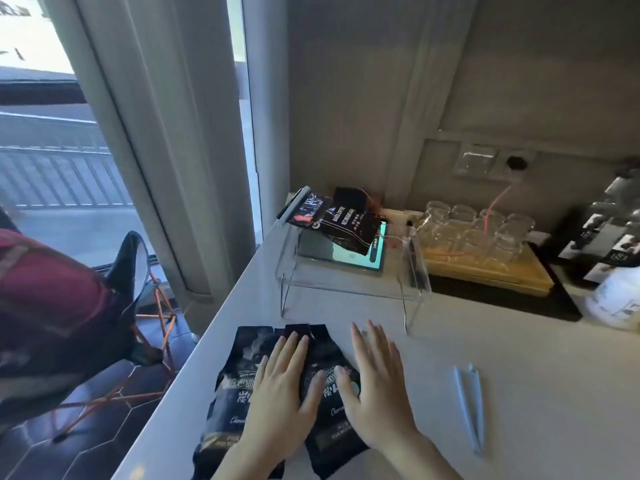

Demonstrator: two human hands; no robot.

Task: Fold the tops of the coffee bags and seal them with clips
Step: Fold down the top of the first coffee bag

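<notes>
Two black coffee bags lie flat side by side on the white counter near its front left edge: the left bag and the right bag. My left hand rests flat, fingers spread, across both bags near their tops. My right hand lies flat on the right bag's right side, fingers spread and reaching onto the counter. Neither hand grips anything. A long pale blue sealing clip lies open in a narrow V on the counter to the right of my hands.
A clear acrylic riser stands behind the bags, with more coffee bags and a lit tablet on it. Glass cups on a wooden tray sit at the back right. A chair stands left of the counter edge.
</notes>
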